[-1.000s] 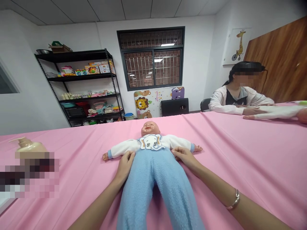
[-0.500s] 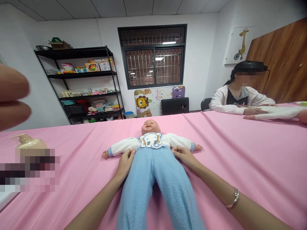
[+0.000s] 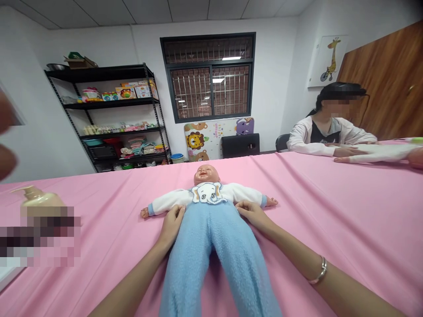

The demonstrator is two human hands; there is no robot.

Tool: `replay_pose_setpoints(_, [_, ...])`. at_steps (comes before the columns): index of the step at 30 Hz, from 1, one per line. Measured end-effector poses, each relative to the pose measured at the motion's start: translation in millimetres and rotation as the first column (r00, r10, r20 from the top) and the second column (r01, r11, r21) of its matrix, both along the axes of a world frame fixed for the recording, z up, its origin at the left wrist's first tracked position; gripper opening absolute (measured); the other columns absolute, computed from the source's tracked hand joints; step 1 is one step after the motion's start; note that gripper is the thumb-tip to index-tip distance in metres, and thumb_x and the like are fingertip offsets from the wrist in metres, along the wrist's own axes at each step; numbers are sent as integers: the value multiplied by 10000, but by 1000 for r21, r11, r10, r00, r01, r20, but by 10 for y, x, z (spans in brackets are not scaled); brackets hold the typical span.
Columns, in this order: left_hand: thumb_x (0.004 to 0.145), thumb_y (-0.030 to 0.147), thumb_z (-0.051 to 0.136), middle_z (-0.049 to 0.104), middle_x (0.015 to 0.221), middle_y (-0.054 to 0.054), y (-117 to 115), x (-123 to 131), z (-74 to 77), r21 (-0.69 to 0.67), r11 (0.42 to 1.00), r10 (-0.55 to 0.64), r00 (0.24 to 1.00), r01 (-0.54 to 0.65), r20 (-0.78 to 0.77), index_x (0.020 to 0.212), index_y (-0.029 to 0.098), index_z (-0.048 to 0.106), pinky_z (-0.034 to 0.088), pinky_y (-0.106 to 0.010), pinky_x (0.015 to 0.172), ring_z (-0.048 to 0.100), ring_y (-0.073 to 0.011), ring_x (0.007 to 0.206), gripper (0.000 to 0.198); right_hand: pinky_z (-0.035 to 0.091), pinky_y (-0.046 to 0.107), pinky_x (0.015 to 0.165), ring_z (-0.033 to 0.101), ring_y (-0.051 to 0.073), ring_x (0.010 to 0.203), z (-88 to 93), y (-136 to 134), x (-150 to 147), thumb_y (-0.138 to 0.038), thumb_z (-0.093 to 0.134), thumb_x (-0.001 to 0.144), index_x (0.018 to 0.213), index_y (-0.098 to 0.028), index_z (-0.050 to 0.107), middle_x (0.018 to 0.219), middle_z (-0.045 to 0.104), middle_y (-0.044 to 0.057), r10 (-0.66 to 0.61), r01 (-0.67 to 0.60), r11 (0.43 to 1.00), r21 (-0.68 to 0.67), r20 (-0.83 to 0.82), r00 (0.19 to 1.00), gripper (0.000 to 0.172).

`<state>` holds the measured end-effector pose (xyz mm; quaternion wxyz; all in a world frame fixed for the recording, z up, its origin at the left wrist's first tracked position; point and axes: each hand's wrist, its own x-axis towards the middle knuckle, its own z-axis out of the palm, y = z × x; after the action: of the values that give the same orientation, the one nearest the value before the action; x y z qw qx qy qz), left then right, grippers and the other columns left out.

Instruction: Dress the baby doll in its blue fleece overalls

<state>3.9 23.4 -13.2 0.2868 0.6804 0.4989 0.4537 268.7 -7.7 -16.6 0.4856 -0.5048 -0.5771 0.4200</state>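
Observation:
A baby doll [image 3: 206,175] lies on its back on the pink cloth, head away from me and arms spread. It wears a white top [image 3: 175,199] with blue cuffs and an elephant face [image 3: 208,193] on the chest. Fuzzy light-blue trousers [image 3: 214,224] cover its legs, which run towards me. My left hand [image 3: 174,220] is closed on the trousers' left edge at the waist. Over at the opposite side of the waist, my right hand [image 3: 253,213] pinches the edge of the trousers. Both sets of fingertips are partly hidden in the fabric.
A beige pump bottle [image 3: 41,200] stands at the left beside a blurred-out area. Blurred fingers [image 3: 6,132] of someone else show at the left edge. At right, a person [image 3: 330,123] sits with a hand on another doll [image 3: 390,152]. Shelves [image 3: 112,103] stand behind the table.
The blurred fingers at the left edge have moved left, partly out of view. The view has shifted slightly. My hands keep the same hold at the doll's waist.

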Motion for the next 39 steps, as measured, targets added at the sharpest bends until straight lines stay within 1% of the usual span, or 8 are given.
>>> replay_pose_setpoints(15, [766,464,415,525,715,-1,-1,12,37,3,1000,4,1000,-4,-7,707,158,486,382,-282,698,487,-165,727,320,321,230,536,427,91,564,-7,6,-12,-369,570,664,670,-147,523,610,522,-18,11,-11,1000,-4,-30,999,227])
replay_pose_setpoints(21, [776,456,423,548,711,-5,-28,17,45,23,999,23,1000,-23,-11,720,157,509,402,-291,694,509,-171,724,316,338,237,553,449,93,580,-74,42,11,-387,566,685,687,-144,512,631,529,-19,15,-15,1000,2,-23,1000,249])
replay_pose_setpoints(23, [775,458,435,573,761,-19,-32,20,41,25,999,40,999,-40,14,763,155,521,411,-303,729,526,-180,764,315,382,258,604,500,118,648,-103,64,9,-414,556,705,744,-142,532,703,567,4,-6,6,1000,23,-17,1000,276])
replay_pose_setpoints(27, [774,473,462,595,960,-62,-38,28,46,17,998,64,994,-65,89,917,151,525,397,-332,861,535,-200,940,358,423,334,842,538,189,962,-136,69,-27,-466,531,747,987,-152,534,1016,592,81,-12,14,998,67,-39,999,395])
replay_pose_setpoints(30, [787,492,446,582,1035,-79,-49,39,58,8,998,61,994,-62,95,983,152,518,375,-348,913,518,-204,1008,398,372,368,961,468,205,1123,-126,16,-80,-500,518,761,1140,-178,470,1199,515,102,39,-35,997,68,-59,998,499])
replay_pose_setpoints(33, [792,504,436,547,1124,-99,-73,53,69,-10,999,34,996,-34,88,1058,154,496,352,-363,955,480,-213,1086,443,294,402,1037,344,222,1247,-89,-61,-129,-526,542,738,1282,-226,351,1357,365,87,67,-65,997,45,-42,997,649])
replay_pose_setpoints(36, [789,485,457,462,1259,-101,-99,65,74,-4,999,-39,996,40,74,1162,181,446,294,-382,1016,396,-219,1195,482,229,414,1075,251,222,1301,-45,-115,-151,-532,557,725,1355,-261,226,1415,266,67,79,-78,996,43,-21,997,762])
replay_pose_setpoints(39, [784,455,480,396,1329,-94,-115,77,83,-2,996,-89,994,89,65,1211,195,416,229,-398,1060,329,-219,1250,504,204,416,1086,239,217,1306,-16,-132,-147,-535,551,728,1361,-261,216,1411,276,67,97,-97,994,40,-5,995,767])
